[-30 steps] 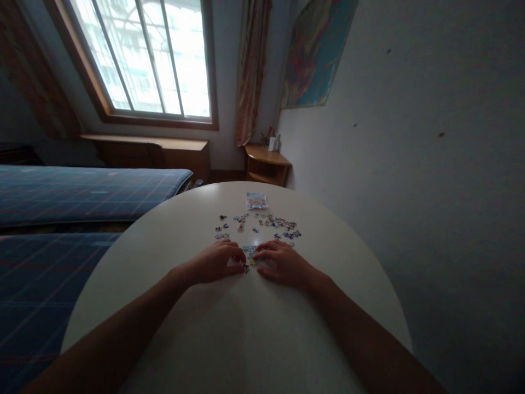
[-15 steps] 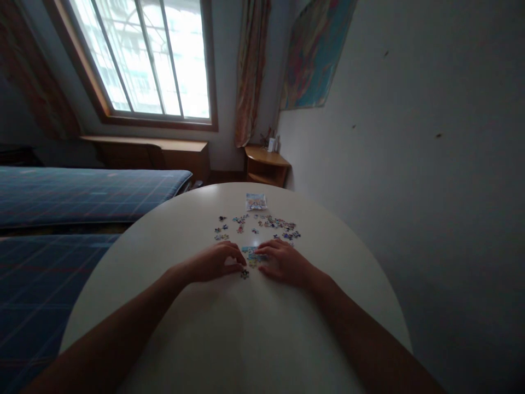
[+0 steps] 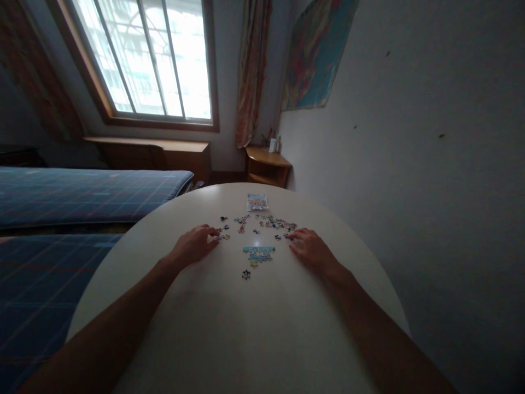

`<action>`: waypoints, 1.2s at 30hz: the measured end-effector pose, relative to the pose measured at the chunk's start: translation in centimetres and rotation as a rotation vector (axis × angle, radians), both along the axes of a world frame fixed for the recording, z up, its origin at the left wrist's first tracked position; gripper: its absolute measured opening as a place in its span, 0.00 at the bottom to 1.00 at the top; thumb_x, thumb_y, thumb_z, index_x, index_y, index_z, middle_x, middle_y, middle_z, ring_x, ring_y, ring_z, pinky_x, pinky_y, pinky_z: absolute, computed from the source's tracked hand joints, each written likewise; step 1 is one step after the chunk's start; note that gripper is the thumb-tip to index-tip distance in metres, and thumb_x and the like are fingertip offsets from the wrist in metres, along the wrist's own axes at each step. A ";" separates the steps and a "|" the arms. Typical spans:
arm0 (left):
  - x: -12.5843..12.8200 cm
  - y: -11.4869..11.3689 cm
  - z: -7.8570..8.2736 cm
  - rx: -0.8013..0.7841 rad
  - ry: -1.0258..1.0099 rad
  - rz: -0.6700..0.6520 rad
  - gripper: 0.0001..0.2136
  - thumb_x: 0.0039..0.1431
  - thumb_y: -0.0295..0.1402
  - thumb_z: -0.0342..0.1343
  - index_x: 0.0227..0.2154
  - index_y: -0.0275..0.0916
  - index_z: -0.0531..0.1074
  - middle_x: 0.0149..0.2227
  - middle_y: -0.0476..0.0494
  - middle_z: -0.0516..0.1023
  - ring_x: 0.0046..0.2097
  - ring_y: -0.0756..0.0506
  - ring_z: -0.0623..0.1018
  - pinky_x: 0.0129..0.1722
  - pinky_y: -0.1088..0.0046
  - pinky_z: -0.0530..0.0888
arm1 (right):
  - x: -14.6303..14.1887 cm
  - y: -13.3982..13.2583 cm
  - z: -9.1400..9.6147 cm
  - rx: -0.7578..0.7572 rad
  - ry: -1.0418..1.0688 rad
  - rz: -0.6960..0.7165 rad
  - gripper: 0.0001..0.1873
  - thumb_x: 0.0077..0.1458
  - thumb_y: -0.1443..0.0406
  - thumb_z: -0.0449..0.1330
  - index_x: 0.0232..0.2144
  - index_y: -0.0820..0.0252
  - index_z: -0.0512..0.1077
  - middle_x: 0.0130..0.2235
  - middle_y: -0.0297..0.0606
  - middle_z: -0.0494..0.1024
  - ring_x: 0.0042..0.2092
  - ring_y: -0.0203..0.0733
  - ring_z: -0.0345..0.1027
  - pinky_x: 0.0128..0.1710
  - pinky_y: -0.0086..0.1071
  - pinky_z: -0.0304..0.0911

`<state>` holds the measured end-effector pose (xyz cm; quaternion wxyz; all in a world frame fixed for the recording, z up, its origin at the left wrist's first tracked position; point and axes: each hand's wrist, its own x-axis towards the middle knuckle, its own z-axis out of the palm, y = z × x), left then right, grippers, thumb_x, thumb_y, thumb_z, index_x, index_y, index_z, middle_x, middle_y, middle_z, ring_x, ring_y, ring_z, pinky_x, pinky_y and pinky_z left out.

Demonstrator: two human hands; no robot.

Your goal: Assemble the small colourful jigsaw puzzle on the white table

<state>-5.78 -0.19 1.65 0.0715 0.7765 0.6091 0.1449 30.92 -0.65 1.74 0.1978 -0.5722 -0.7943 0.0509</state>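
Observation:
On the round white table lies a small joined block of jigsaw puzzle pieces, blue along its top, with a yellowish part at its lower edge. A dark loose puzzle piece rests just below it. My left hand is at the left group of loose pieces, thumb and fingers a little apart, fingertips at the nearest ones. To the right, my right hand reaches a dark piece and its neighbours, fingers slightly spread. Whether either hand presses on a piece is too small to tell.
A heap of loose pieces spreads behind the block, with a small picture packet farther back. Beds with blue plaid mattresses stand at the left, a wall at the right, and a wooden corner shelf beyond the table.
Both hands have left the joined block and the dark piece below it, moving outward and slightly away from me to loose pieces on either side. The block is now uncovered.

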 end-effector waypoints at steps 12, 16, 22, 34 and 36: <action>0.5 -0.1 -0.4 0.063 -0.051 0.027 0.14 0.62 0.41 0.52 0.44 0.44 0.78 0.47 0.43 0.77 0.43 0.43 0.78 0.41 0.69 0.72 | -0.1 -0.1 -0.3 -0.011 -0.020 -0.025 0.12 0.59 0.65 0.58 0.44 0.59 0.78 0.48 0.45 0.77 0.51 0.47 0.68 0.55 0.41 0.61; 0.5 0.0 -0.6 0.066 -0.060 0.022 0.12 0.62 0.40 0.52 0.41 0.43 0.78 0.47 0.43 0.78 0.43 0.43 0.77 0.41 0.68 0.71 | 0.1 0.0 -0.4 -0.007 -0.022 -0.015 0.12 0.59 0.65 0.58 0.43 0.58 0.78 0.48 0.44 0.77 0.50 0.48 0.68 0.55 0.42 0.61; 0.3 0.4 -0.8 0.059 -0.087 0.017 0.13 0.63 0.39 0.51 0.42 0.42 0.79 0.48 0.42 0.78 0.44 0.42 0.78 0.42 0.68 0.72 | 0.1 0.2 -0.7 -0.010 -0.009 -0.006 0.12 0.60 0.65 0.58 0.44 0.58 0.77 0.48 0.44 0.77 0.51 0.47 0.68 0.55 0.41 0.61; -0.4 1.2 -0.9 0.076 -0.107 0.089 0.14 0.62 0.35 0.49 0.41 0.41 0.79 0.42 0.42 0.80 0.39 0.44 0.79 0.41 0.70 0.72 | -0.1 0.2 -0.8 -0.013 0.021 -0.023 0.16 0.58 0.66 0.58 0.49 0.61 0.75 0.49 0.46 0.76 0.51 0.48 0.68 0.55 0.42 0.62; -0.4 1.2 -1.1 0.076 -0.110 0.054 0.14 0.62 0.38 0.50 0.41 0.41 0.79 0.42 0.42 0.80 0.40 0.44 0.79 0.42 0.70 0.72 | 0.0 0.2 -0.9 -0.007 0.027 -0.016 0.16 0.58 0.66 0.58 0.49 0.60 0.75 0.49 0.46 0.76 0.51 0.48 0.68 0.55 0.42 0.62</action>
